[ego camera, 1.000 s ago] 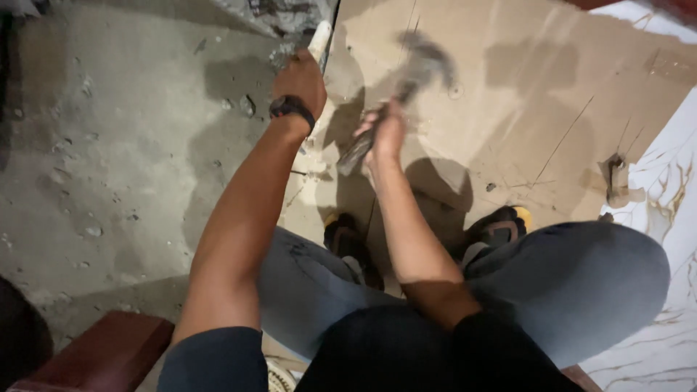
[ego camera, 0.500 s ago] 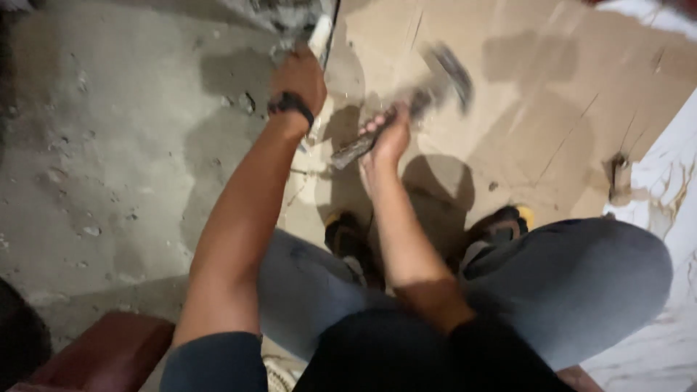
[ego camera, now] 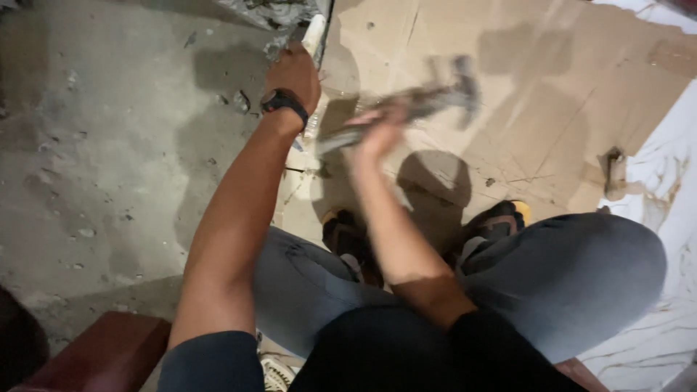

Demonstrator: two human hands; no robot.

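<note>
Swung lower now, the blurred hammer [ego camera: 428,98] is gripped by the right hand [ego camera: 381,127]; left hand [ego camera: 294,72] clasps a chisel [ego camera: 314,33].

You get dim, warm light here, coming from above and behind you. Hard shadows of your arms and head fall on the cardboard [ego camera: 552,109] at centre and upper right, and on the concrete floor [ego camera: 87,160] at upper left. Your right hand [ego camera: 377,131] and the hammer [ego camera: 428,98] smear into motion blur; your left hand [ego camera: 294,72] stays fairly sharp. The white sheet [ego camera: 671,181] at the right edge is the brightest patch. The lower left corner sinks into darkness.
</note>
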